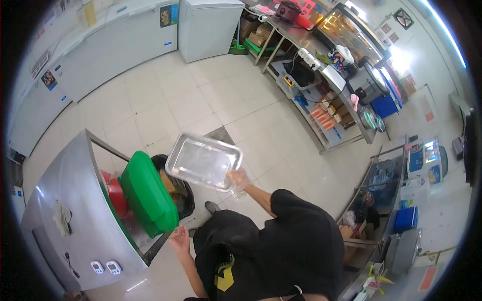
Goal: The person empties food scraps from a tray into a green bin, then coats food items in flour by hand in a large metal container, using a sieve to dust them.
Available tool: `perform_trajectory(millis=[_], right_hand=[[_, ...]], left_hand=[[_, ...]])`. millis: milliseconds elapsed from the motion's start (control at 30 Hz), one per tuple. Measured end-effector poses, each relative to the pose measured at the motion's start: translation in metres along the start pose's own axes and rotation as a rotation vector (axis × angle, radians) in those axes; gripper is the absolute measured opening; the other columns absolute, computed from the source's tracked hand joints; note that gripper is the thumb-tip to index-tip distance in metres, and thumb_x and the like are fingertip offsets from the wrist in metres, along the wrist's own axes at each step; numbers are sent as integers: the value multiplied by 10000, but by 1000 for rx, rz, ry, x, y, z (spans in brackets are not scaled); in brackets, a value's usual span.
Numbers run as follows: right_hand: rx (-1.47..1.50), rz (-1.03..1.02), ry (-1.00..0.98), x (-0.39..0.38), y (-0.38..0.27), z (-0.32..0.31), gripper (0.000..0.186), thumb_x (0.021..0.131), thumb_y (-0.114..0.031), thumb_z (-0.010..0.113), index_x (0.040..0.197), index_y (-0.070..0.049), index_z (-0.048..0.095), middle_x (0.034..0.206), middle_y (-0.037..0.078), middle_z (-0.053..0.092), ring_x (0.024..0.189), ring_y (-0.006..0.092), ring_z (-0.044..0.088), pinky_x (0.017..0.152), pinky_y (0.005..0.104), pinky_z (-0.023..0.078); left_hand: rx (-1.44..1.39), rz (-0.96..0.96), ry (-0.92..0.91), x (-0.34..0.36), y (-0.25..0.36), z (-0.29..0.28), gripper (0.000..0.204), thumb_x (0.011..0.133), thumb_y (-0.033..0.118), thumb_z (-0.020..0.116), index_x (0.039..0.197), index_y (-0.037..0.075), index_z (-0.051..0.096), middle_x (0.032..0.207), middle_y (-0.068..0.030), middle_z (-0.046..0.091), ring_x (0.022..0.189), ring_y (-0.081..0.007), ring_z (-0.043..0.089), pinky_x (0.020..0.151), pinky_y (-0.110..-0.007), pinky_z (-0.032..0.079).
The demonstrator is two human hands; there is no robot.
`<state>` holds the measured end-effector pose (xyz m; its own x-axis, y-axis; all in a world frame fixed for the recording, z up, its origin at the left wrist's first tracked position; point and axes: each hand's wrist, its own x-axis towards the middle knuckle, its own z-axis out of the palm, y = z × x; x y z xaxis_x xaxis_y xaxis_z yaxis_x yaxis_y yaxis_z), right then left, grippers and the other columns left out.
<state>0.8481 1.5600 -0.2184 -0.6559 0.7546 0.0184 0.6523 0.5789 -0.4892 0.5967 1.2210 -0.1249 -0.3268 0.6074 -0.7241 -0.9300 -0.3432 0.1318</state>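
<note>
My right hand [239, 179], in a clear plastic glove, grips a shallow rectangular metal tray [201, 161] by its near right corner. The tray is tilted and held up over the floor, and nothing lies in it. Below and left of it stands a bin lined with a black bag [187, 200], with brownish stuff inside, partly hidden. My left hand [179, 239] is low beside the lower corner of a green plastic tub or lid [148, 193]. Its fingers are loosely apart and hold nothing; whether they touch the green plastic I cannot tell.
On the left, a steel table [75, 210] bears a cloth [62, 219], a spoon [72, 265] and two small white timers [113, 267]. Red containers [116, 196] sit under it. White chest freezers [120, 55] line the back left. A loaded steel bench [321, 65] stands back right, shelving [371, 200] at right.
</note>
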Motion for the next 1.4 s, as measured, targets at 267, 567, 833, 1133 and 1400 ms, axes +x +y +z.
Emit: perform_trajectory(millis=[267, 567, 833, 1133, 1400], right_hand=[[932, -160, -2, -19, -117, -116, 354, 921, -246, 349, 1182, -13, 397, 1181, 147, 455, 1081, 247, 464, 877, 365, 394], [283, -881, 47, -52, -460, -98, 450, 890, -377, 429, 1132, -14, 539, 1089, 114, 578, 1040, 257, 530, 905, 373, 424], [1083, 34, -943, -158, -711, 7, 545, 925, -421, 340, 1267, -5, 421, 1300, 136, 440, 1215, 254, 392, 1002, 369, 309], [421, -1295, -757, -179, -875, 233, 341, 931, -242, 354, 1129, -31, 534, 1165, 134, 550, 1073, 267, 507, 919, 382, 378], [341, -1783, -616, -253, -1196, 305, 438, 956, -319, 303, 1191, -1, 491, 1215, 104, 540, 1113, 250, 503, 937, 382, 361]], left_hand=[[735, 118, -365, -116, 29, 55, 523, 848, 121, 539, 1322, 21, 344, 1304, -140, 430, 1136, -235, 480, 960, -379, 393], [722, 752, -272, -334, 152, -92, 495, 874, 94, 551, 1322, 25, 351, 1273, -111, 457, 1121, -183, 481, 954, -323, 400], [290, 1140, -27, -441, 252, -202, 557, 877, 177, 565, 1350, 38, 305, 1303, -124, 430, 1165, -212, 450, 977, -361, 381], [101, 1206, 163, -457, 433, -324, 727, 803, 274, 677, 1340, 11, 264, 1269, -118, 409, 1115, -213, 465, 903, -341, 439], [-273, 1338, 393, -537, 626, -420, 617, 801, 172, 650, 1297, 9, 321, 1196, -118, 471, 1075, -205, 502, 880, -358, 456]])
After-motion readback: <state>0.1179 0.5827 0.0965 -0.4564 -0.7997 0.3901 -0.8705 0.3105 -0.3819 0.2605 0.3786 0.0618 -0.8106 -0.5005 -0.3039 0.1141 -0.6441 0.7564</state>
